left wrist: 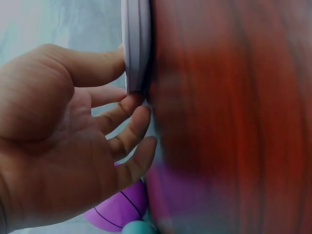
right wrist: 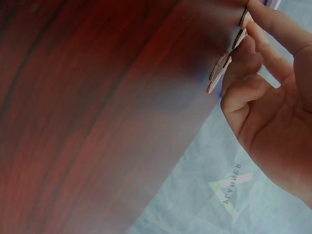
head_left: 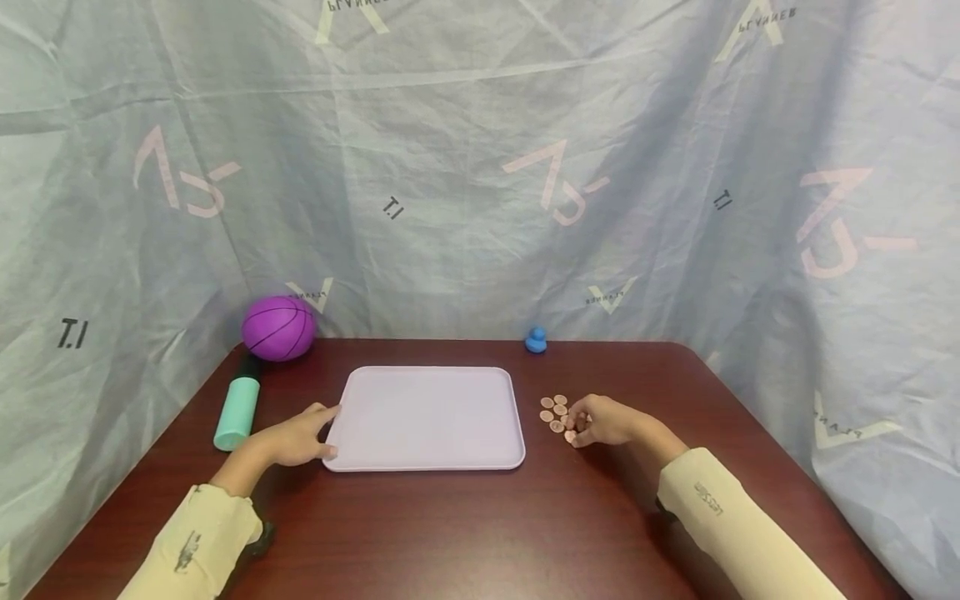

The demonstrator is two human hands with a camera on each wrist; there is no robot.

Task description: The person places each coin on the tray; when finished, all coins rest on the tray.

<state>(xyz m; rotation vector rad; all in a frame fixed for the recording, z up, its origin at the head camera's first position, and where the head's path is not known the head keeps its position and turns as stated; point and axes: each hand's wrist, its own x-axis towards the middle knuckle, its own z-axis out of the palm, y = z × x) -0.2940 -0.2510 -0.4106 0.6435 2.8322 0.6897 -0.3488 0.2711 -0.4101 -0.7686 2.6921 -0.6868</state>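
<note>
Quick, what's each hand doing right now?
Left hand: open, fingers touching the flat lilac plastic tray's edge.
Right hand: fingers curled on small round copper coins.

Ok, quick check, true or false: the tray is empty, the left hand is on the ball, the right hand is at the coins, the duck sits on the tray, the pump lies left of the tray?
1. The tray is empty: true.
2. The left hand is on the ball: false, it touches the tray's left edge.
3. The right hand is at the coins: true.
4. The duck sits on the tray: false, it stands on the table behind it.
5. The pump lies left of the tray: true.
</note>
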